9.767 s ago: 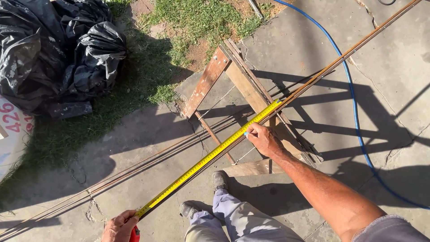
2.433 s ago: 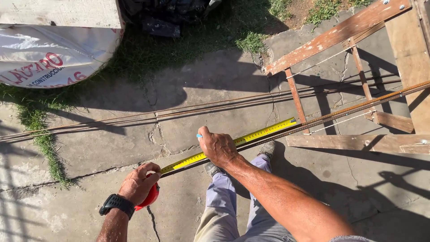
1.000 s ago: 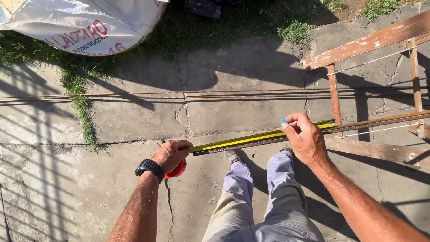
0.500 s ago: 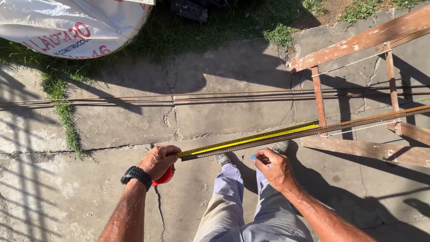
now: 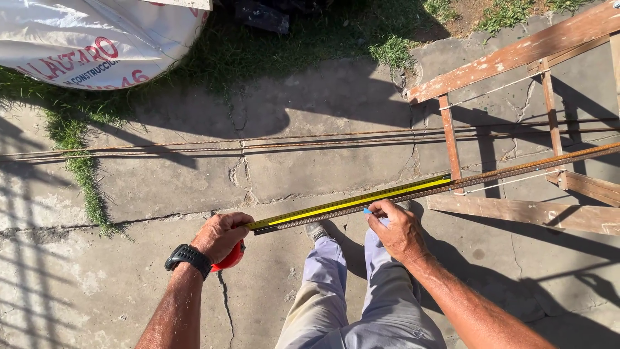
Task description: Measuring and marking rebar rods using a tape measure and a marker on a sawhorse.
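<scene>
The left hand is closed around a red round tape-measure case, its yellow blade lying along a rusty steel bar that crosses a wooden trestle. The right hand pinches a small blue marker at the blade's edge. Cracked concrete lies open beyond, up to a white, red-lettered bulk sack on the grass top left.

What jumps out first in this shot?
The yellow tape measure laid along a rusty steel bar across the middle. The left hand grips its red case; the right hand holds a small blue marker at the bar. A big white bag lies upper left.
</scene>
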